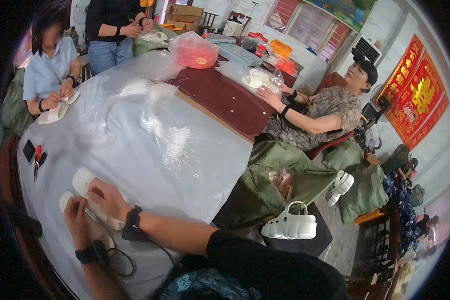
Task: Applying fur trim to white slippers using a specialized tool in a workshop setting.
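Note:
Two off-white slippers lie side by side on the grey sheet-covered table [135, 197] at the lower left. My right hand [107, 200] rests over the farther slipper [83, 180], thumb and fingertips pinched together. Right beside it, my left hand [76, 220] is above the nearer slipper [98, 230], its fingertips also pressed together. Whatever sits between the fingertips of either hand is too small to make out. Dark bands circle both of my wrists. Farther in on the table, a loose heap of thin white plastic strands [177, 145] is spread out.
Red-handled pliers [37, 159] and a black phone [29, 150] lie at the table's left edge. Three people work around the table with pale shoes. White clogs [290, 225] stand on a dark stool to my right, near green sacks [265, 175]. A red bag [192, 50] sits far off.

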`<action>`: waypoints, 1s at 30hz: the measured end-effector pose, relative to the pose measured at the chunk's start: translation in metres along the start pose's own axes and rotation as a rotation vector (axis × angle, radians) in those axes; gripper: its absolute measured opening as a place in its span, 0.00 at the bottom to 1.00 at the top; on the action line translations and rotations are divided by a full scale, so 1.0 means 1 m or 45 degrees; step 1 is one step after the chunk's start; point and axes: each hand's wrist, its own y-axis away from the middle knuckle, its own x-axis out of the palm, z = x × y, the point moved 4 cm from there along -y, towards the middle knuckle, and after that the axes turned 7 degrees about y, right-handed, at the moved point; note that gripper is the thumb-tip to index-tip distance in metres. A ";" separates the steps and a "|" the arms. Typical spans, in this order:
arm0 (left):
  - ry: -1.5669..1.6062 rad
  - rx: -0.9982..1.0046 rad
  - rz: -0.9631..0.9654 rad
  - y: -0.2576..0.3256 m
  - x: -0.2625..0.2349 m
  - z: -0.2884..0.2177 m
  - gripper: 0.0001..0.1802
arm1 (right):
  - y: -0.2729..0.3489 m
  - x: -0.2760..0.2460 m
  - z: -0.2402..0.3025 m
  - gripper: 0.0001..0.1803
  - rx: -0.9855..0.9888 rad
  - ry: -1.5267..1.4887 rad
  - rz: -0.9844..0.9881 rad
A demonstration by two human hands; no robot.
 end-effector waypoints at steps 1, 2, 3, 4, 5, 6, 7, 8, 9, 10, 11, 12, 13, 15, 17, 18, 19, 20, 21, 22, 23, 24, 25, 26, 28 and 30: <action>-0.027 -0.003 0.000 -0.001 0.000 0.000 0.03 | 0.000 -0.001 0.001 0.06 -0.024 -0.019 0.005; -0.055 -0.007 -0.003 -0.001 -0.001 0.000 0.03 | 0.000 -0.001 0.002 0.06 -0.024 -0.021 -0.008; -0.064 -0.002 0.006 -0.001 -0.004 0.000 0.03 | 0.000 0.002 0.001 0.06 -0.006 -0.026 0.004; -0.069 -0.018 0.001 -0.001 -0.006 0.002 0.03 | 0.000 0.004 0.000 0.06 0.011 -0.032 0.016; -0.075 -0.035 -0.005 -0.001 -0.009 0.004 0.03 | 0.001 0.004 -0.001 0.06 0.007 -0.040 0.006; -0.089 -0.029 -0.006 0.001 -0.011 0.007 0.03 | 0.001 0.006 0.000 0.06 0.015 -0.024 0.031; -0.021 -0.037 -0.010 0.003 -0.013 0.012 0.03 | 0.001 0.007 0.001 0.06 0.023 -0.008 0.057; 0.047 -0.046 -0.014 0.004 -0.016 0.014 0.03 | 0.001 0.008 0.002 0.06 0.016 -0.023 0.057; 0.035 -0.048 -0.009 0.003 -0.015 0.011 0.03 | 0.002 0.007 0.003 0.07 0.000 -0.004 0.019; 0.016 -0.021 -0.016 0.004 -0.006 0.004 0.04 | 0.004 0.004 0.004 0.09 -0.014 0.020 -0.018; -0.001 0.006 -0.023 0.004 -0.002 -0.001 0.04 | 0.004 0.002 0.003 0.09 -0.025 0.022 -0.019; -0.007 0.002 -0.025 0.004 -0.001 -0.004 0.04 | 0.004 0.001 0.004 0.09 -0.023 0.017 -0.017; -0.009 -0.009 -0.023 0.004 0.000 -0.005 0.04 | 0.003 0.001 0.004 0.07 0.003 0.030 0.005; -0.011 -0.022 -0.022 0.005 -0.002 -0.005 0.04 | 0.003 0.002 0.004 0.06 0.032 0.043 0.029; -0.050 -0.049 -0.044 0.004 -0.005 -0.003 0.04 | 0.002 0.004 0.003 0.06 0.058 0.031 0.047; -0.048 -0.050 -0.043 0.004 -0.004 -0.004 0.04 | 0.002 0.004 0.004 0.06 0.059 0.033 0.047; -0.043 -0.038 -0.050 0.005 -0.003 -0.006 0.04 | 0.002 0.003 0.005 0.06 0.056 0.029 0.050; -0.038 -0.025 -0.057 0.005 -0.001 -0.008 0.04 | 0.002 0.002 0.006 0.06 0.052 0.026 0.053; -0.035 -0.025 -0.057 0.005 -0.001 -0.009 0.04 | 0.003 0.002 0.005 0.06 0.052 0.028 0.053; -0.022 -0.024 -0.054 0.006 0.000 -0.009 0.04 | 0.002 0.002 0.006 0.06 0.022 -0.003 0.038; -0.008 -0.023 -0.051 0.006 0.001 -0.010 0.04 | 0.002 0.003 0.006 0.06 -0.008 -0.033 0.024; -0.002 -0.023 -0.050 0.006 0.002 -0.012 0.04 | 0.003 0.003 0.005 0.06 -0.008 -0.028 0.023; -0.087 -0.025 -0.058 0.007 0.002 -0.015 0.04 | 0.004 0.004 0.004 0.07 0.013 -0.033 0.020; -0.171 -0.028 -0.065 0.007 0.003 -0.016 0.04 | 0.004 0.003 0.003 0.08 0.034 -0.037 0.016; -0.143 -0.033 -0.070 0.007 -0.001 -0.013 0.04 | 0.002 0.006 0.002 0.08 0.007 -0.021 0.018; -0.116 -0.040 -0.075 0.007 -0.002 -0.012 0.04 | 0.003 0.007 0.002 0.07 -0.018 -0.007 0.020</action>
